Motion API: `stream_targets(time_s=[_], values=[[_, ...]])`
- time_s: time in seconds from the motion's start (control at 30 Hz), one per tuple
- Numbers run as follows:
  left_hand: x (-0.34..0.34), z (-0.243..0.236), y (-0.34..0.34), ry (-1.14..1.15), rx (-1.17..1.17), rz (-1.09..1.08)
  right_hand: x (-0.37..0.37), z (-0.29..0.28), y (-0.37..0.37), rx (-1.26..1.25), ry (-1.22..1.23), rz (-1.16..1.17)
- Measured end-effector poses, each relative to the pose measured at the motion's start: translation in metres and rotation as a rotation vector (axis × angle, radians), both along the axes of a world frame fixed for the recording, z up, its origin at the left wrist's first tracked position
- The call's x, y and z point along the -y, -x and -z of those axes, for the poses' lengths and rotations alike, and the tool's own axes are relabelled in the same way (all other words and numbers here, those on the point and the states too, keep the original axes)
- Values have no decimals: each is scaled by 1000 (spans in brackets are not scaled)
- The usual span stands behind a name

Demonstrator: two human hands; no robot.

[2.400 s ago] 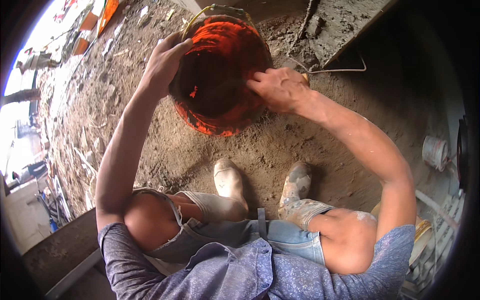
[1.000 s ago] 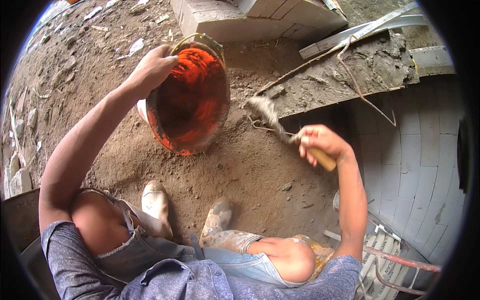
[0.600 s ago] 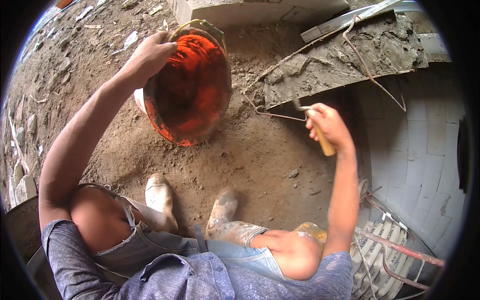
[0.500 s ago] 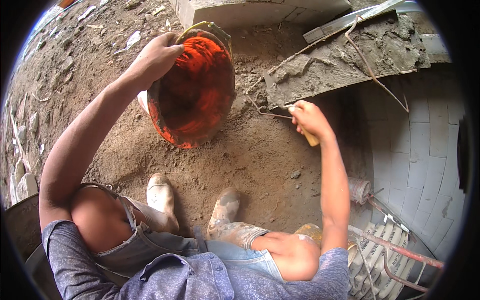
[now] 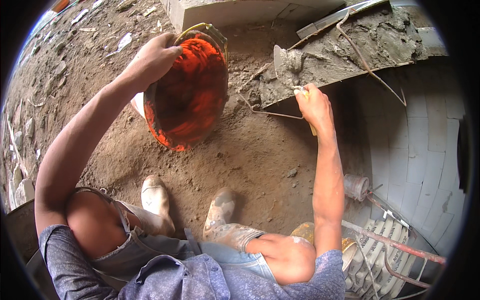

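My left hand [image 5: 159, 56] is closed on the far-left rim of a tilted bucket [image 5: 192, 100]. The bucket's inside is orange, smeared with grey near the rim, and its mouth faces me. In my right hand [image 5: 316, 107] is the yellowish handle of a trowel [image 5: 286, 62]. The trowel's mortar-coated blade lies against wet grey mortar [image 5: 345, 52] at the near-left end of a long board-edged strip. A bent metal rod [image 5: 367, 67] crosses over the mortar, and a thinner bent rod pokes out under the strip beside my right hand.
A pale block wall [image 5: 415, 140] rises at the right. A light concrete block [image 5: 220, 14] stands at the far side. Stacked bags [image 5: 382, 250] and a reddish metal frame [image 5: 400, 243] sit lower right, near a small dirty pail [image 5: 356, 187]. Rubble litters the dirt floor [image 5: 120, 150] at left.
My right hand has moved slightly away from me, and the trowel blade has swung right and farther onto the mortar. My left hand keeps its grip on the bucket.
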State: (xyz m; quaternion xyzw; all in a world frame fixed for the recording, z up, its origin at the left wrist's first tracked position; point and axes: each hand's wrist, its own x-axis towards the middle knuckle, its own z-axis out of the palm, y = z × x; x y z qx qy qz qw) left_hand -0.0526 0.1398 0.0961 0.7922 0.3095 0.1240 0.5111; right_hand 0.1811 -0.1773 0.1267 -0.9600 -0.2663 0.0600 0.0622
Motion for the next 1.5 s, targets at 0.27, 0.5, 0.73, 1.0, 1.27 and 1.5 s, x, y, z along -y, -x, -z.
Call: stream_targets(time_s=[0.27,0.5,0.73,1.0,1.27,1.5], values=[[8,0,-5,-98,-8,90,11,-13,39,335,-67,-65],[-9,0,-1,-37,24,81,41,-13,62,339,-313,-227],[-39,10,21,115,35,-34,65,-2,34,-626,-669,-598],[-42,22,25,85,64,-47,37,33,-27,-373,-1023,-288],[-19,0,11,29,6,-66,7,37,-19,-501,-370,-99],[-9,-2,9,-6,60,-1,-29,-6,-17,-79,-37,-22]])
